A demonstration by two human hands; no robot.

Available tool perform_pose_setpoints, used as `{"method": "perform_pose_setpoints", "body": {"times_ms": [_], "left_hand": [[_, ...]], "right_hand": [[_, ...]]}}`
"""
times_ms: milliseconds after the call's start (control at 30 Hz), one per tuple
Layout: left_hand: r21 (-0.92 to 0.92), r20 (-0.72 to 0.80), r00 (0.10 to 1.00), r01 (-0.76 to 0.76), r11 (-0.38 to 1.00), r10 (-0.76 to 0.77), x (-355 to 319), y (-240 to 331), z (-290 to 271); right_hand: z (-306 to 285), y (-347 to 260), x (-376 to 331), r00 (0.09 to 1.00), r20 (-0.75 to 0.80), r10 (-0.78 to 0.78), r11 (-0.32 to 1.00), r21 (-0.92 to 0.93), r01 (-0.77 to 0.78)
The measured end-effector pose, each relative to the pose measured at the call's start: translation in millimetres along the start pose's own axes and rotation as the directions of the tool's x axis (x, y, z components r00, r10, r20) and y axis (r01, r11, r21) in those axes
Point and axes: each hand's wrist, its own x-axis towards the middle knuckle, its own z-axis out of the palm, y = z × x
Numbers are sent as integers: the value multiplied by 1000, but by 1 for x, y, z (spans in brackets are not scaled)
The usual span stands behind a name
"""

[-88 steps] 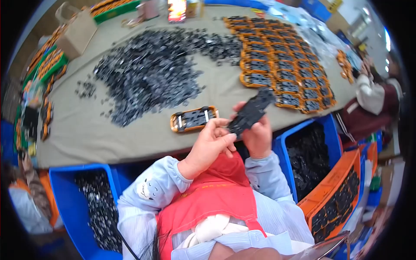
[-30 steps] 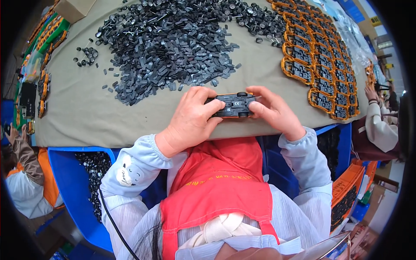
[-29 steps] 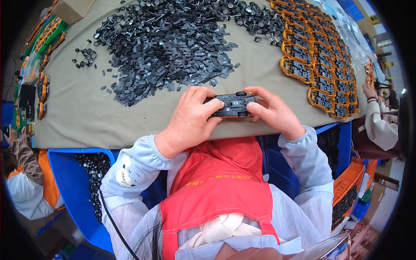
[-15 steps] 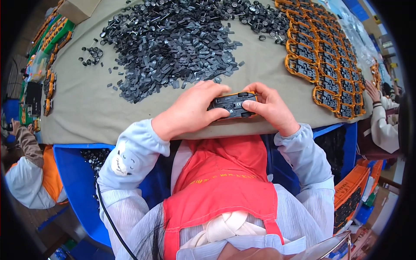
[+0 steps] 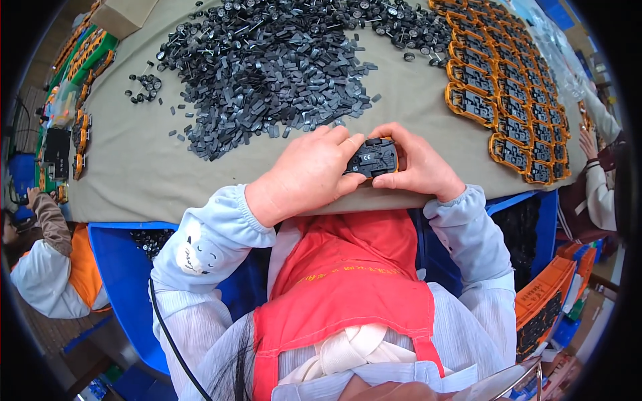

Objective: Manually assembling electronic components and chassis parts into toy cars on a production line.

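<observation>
A toy car (image 5: 376,159) with an orange body is held upside down between both hands, its black underside facing up. My left hand (image 5: 309,167) is closed around the left end, thumb low and fingers over the top, hiding that part. My right hand (image 5: 422,164) grips the right end, thumb along the near edge and fingers on the far edge. A black wheel (image 5: 372,142) shows at the far side between the hands. Just beyond lies a heap of small dark flat pieces (image 5: 267,93). Rows of similar orange toy cars (image 5: 471,103), undersides up, are at the right.
Wheel-and-axle sets (image 5: 221,27) are heaped at the far side; a few (image 5: 144,87) lie apart at left. A cloth-covered table (image 5: 127,180) has blue bins (image 5: 127,281) below its front edge. A cardboard box (image 5: 120,17) stands far left. Other people work at both sides.
My left hand has shifted right over the car, covering more of its underside. My right thumb has moved off the underside to the near edge. The view has shifted slightly.
</observation>
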Motion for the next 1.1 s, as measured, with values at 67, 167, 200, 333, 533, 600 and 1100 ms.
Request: {"method": "perform_pose_setpoints", "body": {"times_ms": [67,167,200,333,533,600,1100], "left_hand": [[63,21,999,-28,998,27,0,0,-1],[65,52,999,1,998,-4,3,3,-4],[67,67,998,12,998,-17,3,4,-4],[64,-4,1000,-19,998,19,-3,1,4],[34,10,1000,4,999,-4,0,5,2],[12,51,997,50,999,-51,3,6,-3],[-592,391,902,398,701,-183,20,-22,16]], "right_hand": [[-1,0,2,1000,-10,6,998,-60,-7],[5,1,0,997,-56,-55,998,-39,53],[6,1,0,993,-82,-86,996,-32,83],[4,3,1,974,-45,-224,936,-289,202],[3,1,-1,983,-63,-172,977,-142,161],[3,2,-1,1000,-1,-10,973,230,10],[17,-4,-3,932,-362,17,896,419,147]]}}
